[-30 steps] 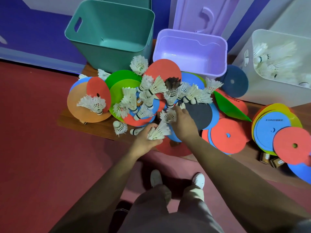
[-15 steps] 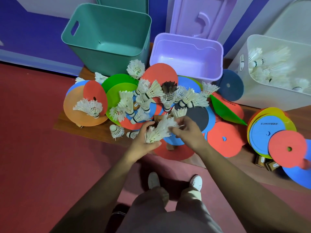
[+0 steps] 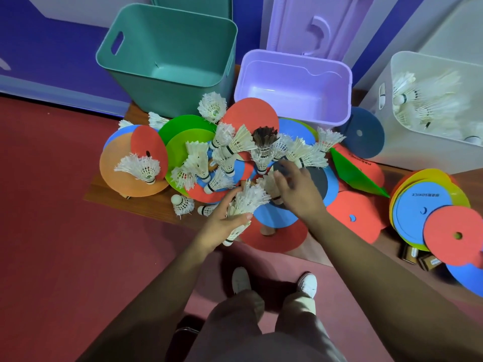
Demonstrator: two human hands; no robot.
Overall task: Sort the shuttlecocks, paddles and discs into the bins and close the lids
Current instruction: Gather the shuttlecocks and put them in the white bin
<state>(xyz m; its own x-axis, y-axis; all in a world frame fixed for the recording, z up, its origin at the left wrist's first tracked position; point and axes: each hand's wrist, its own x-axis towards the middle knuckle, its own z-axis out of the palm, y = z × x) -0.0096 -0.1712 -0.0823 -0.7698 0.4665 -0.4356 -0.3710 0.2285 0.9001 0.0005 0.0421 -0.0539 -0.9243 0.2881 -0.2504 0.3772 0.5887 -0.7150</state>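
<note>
While the left hand [image 3: 219, 226] clasps a bundle of white shuttlecocks [image 3: 249, 198] at the near edge of the wooden board [image 3: 104, 195], we note the right hand [image 3: 298, 194] curled over a single shuttlecock [image 3: 266, 182] just beside it; whether it grips, we cannot tell. The white bin [image 3: 379, 152] at the far right corner holds further shuttlecocks.

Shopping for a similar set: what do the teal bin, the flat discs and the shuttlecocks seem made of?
Teal bin: probably moulded plastic, smooth with a soft sheen and a cut-out handle. Discs: thin matte sheet, perhaps foam or rubber; a green one looks folded. Shuttlecocks: frayed white vanes, likely feather, on pale rounded bases; material unclear.
</note>
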